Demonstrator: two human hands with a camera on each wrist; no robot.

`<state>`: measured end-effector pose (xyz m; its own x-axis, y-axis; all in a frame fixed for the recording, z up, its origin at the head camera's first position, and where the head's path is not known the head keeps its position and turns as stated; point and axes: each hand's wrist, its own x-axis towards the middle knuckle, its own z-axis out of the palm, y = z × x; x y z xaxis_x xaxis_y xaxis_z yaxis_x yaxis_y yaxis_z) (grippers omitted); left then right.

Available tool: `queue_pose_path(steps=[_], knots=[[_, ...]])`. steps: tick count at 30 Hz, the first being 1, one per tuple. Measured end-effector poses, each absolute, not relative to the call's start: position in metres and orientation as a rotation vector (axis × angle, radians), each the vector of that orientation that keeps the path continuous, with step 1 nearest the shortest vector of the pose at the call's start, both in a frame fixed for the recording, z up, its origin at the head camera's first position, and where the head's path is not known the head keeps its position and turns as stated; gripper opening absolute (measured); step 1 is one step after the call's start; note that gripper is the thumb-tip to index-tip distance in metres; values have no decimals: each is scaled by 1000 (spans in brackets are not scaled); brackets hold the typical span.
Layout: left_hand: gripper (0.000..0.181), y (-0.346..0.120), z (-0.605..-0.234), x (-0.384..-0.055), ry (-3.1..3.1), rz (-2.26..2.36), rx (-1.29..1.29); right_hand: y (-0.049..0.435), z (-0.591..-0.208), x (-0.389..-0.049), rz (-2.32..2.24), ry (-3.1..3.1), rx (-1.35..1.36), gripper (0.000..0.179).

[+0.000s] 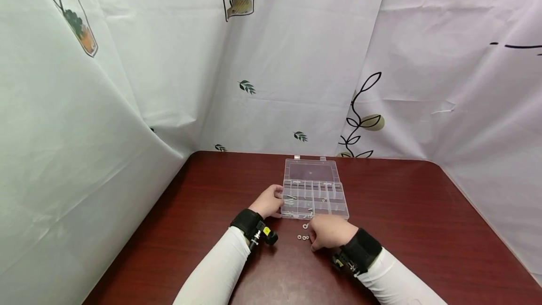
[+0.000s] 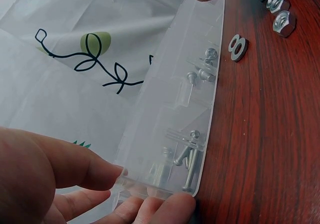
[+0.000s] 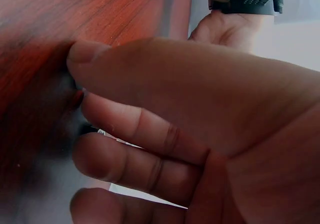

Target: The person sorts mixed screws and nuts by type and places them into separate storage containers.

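A clear plastic compartment box (image 1: 312, 205) lies with its lid (image 1: 311, 171) folded back. My left hand (image 1: 270, 201) grips the box's left end, thumb (image 2: 85, 166) on one side and fingers curled under the other. Screws (image 2: 190, 164) and other small metal pieces show through the box wall. In front of the box my right hand (image 1: 330, 231) reaches down to the tabletop, thumb (image 3: 92, 53) and forefinger close together; whether they pinch anything is hidden. Beside it lie hex nuts (image 2: 284, 23) and, nearer the box, overlapping flat washers (image 2: 240, 48).
The dark red wooden table (image 1: 237, 173) extends on both sides of the box. White printed cloth (image 1: 288, 69) hangs behind the table and along its sides. Each wrist wears a black strap with a small camera (image 1: 271, 236).
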<state>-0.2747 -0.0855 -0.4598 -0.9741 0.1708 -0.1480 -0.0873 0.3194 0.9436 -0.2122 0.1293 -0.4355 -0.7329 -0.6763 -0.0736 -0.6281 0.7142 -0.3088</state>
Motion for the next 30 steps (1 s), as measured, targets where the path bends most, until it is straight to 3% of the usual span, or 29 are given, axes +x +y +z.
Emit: queue_pose_path(steps=[16, 30], knots=[[53, -85, -467, -279, 2347, 1709, 75, 132, -440, -215, -399, 2717, -1065, 24], [53, -86, -463, -278, 2353, 1701, 68, 151, -422, -234, -441, 2824, -1010, 20]])
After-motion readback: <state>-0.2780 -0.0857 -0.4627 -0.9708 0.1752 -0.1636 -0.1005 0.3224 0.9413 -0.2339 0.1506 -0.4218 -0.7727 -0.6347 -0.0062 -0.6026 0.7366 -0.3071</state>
